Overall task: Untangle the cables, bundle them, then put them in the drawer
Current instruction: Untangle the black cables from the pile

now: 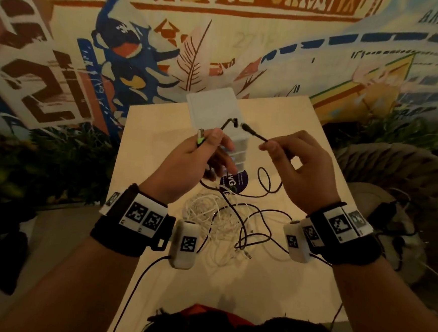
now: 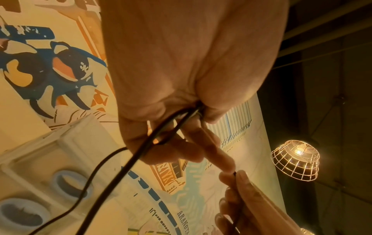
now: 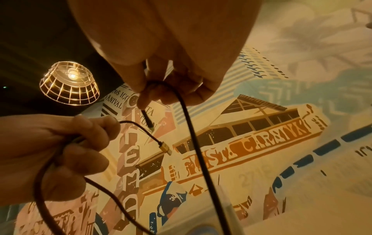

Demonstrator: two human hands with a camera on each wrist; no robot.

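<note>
My left hand (image 1: 187,160) is raised above the surface (image 1: 268,295), its fingers (image 2: 193,143) clenched around a black cable (image 1: 266,185) and a green-tipped plug (image 1: 200,137). My right hand (image 1: 299,167) pinches another end of black cable between thumb and forefinger, its plug (image 1: 245,128) pointing at the left hand's bent plug (image 1: 233,120). The white cables (image 1: 208,217) lie tangled with black loops on the surface below my wrists. The drawer unit (image 1: 213,105) stands behind my hands, at the far edge.
</note>
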